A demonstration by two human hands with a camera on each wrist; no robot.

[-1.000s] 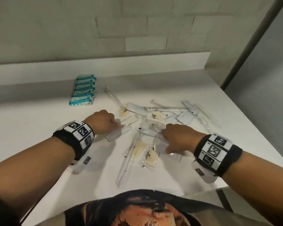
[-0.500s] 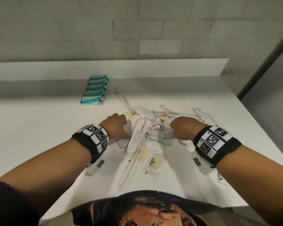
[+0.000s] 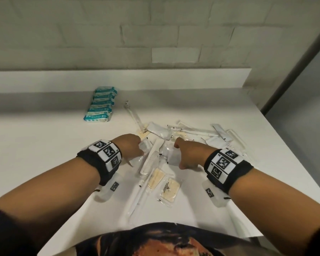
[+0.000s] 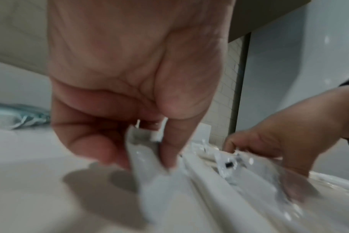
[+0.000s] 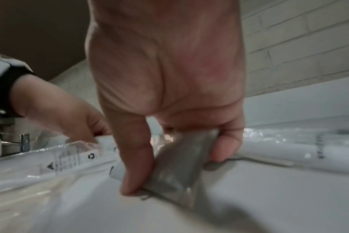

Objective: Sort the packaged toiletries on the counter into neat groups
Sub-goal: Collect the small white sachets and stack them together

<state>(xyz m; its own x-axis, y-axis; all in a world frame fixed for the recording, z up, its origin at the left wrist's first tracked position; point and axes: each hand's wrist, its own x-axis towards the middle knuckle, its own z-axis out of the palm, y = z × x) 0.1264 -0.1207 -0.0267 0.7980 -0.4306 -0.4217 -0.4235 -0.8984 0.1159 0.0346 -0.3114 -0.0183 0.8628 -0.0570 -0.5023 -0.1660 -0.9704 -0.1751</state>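
A loose pile of clear-wrapped toiletries lies mid-counter: a white comb (image 3: 151,157), cream soap sachets (image 3: 169,189), a long wrapped toothbrush (image 3: 137,200) and white sachets (image 3: 158,129). My left hand (image 3: 142,148) (image 4: 143,159) pinches a small white packet (image 3: 144,145) (image 4: 149,181) between thumb and fingers at the pile's left side. My right hand (image 3: 174,152) (image 5: 175,165) grips a flat clear-wrapped packet (image 3: 172,158) (image 5: 177,182) just right of the comb, its lower edge on the counter. A tidy row of teal packs (image 3: 101,104) sits at the back left.
The white counter (image 3: 44,145) ends in a drop along its right edge (image 3: 284,159) and meets a raised ledge (image 3: 118,80) under the tiled wall. More wrapped combs and sachets (image 3: 220,133) spread to the right of my right hand.
Both hands have moved farther from my body into the pile. The right hand left the near packets and now holds a packet beside the comb.
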